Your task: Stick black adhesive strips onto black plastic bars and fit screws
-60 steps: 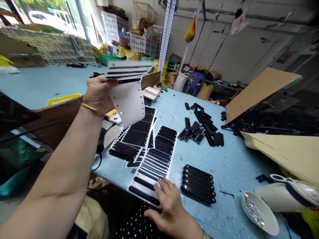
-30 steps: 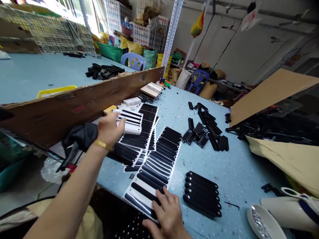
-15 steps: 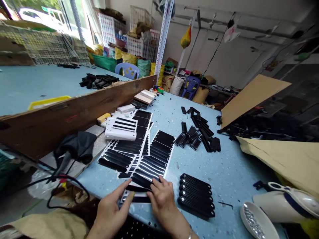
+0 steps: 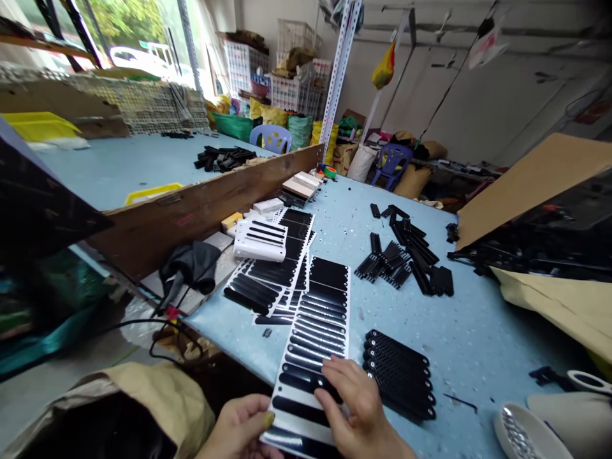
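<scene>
A white backing sheet of long black strips with rounded ends (image 4: 323, 312) lies lengthwise in front of me, its near end at the table's front edge. My left hand (image 4: 246, 424) pinches the sheet's near left edge between thumb and fingers. On the sheet's right side rests my right hand (image 4: 356, 401), thumb and fingers apart, fingertips touching a black strip. Whether a strip is lifted under them is hidden. Right of that hand sits a neat stack of black textured bars (image 4: 399, 376) with small round metal pieces at their ends.
More strip sheets (image 4: 253, 293) lie left, under a white slotted plate (image 4: 261, 241). Loose black parts (image 4: 406, 248) are heaped farther back. A white bowl of small metal pieces (image 4: 526, 433) stands at right. A wooden board (image 4: 229, 185) borders the table's left side. An open bag (image 4: 157, 389) is below left.
The strip sheet has come nearer and turned straighter towards me. My left hand, open before, now grips its edge. My right hand has shifted along with the sheet. The view has swung left.
</scene>
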The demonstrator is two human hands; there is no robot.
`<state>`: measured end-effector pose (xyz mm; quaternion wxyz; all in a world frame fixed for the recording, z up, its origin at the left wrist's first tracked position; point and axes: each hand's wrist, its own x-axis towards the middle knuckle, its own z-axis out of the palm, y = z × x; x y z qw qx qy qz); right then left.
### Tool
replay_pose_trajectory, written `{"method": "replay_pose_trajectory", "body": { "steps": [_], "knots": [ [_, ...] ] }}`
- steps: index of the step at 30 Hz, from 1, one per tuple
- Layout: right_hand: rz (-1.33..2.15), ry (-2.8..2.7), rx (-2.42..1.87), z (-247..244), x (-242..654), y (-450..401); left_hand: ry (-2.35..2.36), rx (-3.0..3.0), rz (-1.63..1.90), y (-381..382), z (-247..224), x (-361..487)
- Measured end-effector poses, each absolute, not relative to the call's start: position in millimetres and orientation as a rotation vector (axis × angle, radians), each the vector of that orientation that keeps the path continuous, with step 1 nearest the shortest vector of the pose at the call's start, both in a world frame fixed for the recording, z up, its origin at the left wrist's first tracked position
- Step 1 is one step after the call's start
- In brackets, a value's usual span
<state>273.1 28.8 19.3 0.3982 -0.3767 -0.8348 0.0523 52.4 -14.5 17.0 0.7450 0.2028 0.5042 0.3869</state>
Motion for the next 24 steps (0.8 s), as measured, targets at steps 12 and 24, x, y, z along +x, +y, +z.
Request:
{"method": "replay_pose_trajectory", "body": {
  "steps": [12,24],
  "knots": [
    [0.178,-2.218,-1.121,-2.0,255.3,13.8,1.056,0.456,0.860,-23.0,15.2,44.8],
    [0.333,-2.097,-1.086,-3.4,239.4,-7.1,1.093,0.572,0.846,-17.9,13.0,48.3]
  ]
}}
